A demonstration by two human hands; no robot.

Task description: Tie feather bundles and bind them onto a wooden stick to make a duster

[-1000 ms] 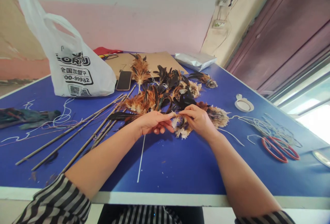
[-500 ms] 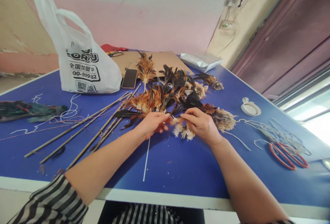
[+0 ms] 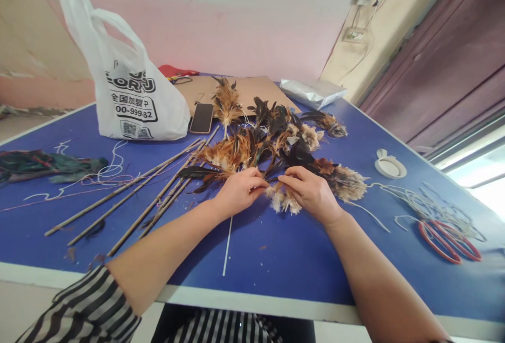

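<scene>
My left hand (image 3: 242,190) is closed in a pinch above the near middle of the table. Close to its right, my right hand (image 3: 310,193) pinches too, with thumb and forefinger together. A thin dark feather (image 3: 273,179) runs between the two sets of fingertips, its ends hidden in them. Just below lies a clump of pale fluffy feathers (image 3: 284,200). Brown and black feathers (image 3: 232,151) spread in a loose pile beyond both hands. Beside my right hand rests a grey-brown feather bunch (image 3: 347,181). A thin white stick (image 3: 228,246) lies below my left hand.
Several thin sticks (image 3: 130,200) lie on the left of the blue table (image 3: 300,274). Behind them stand a white plastic bag (image 3: 142,96) and a phone (image 3: 202,118). To the right are a tape roll (image 3: 390,167), tangled string (image 3: 430,206) and red-handled scissors (image 3: 440,243).
My left fingers have curled closer together in a pinch, and a dark feather now spans the gap between both hands. The whole view has shifted slightly.
</scene>
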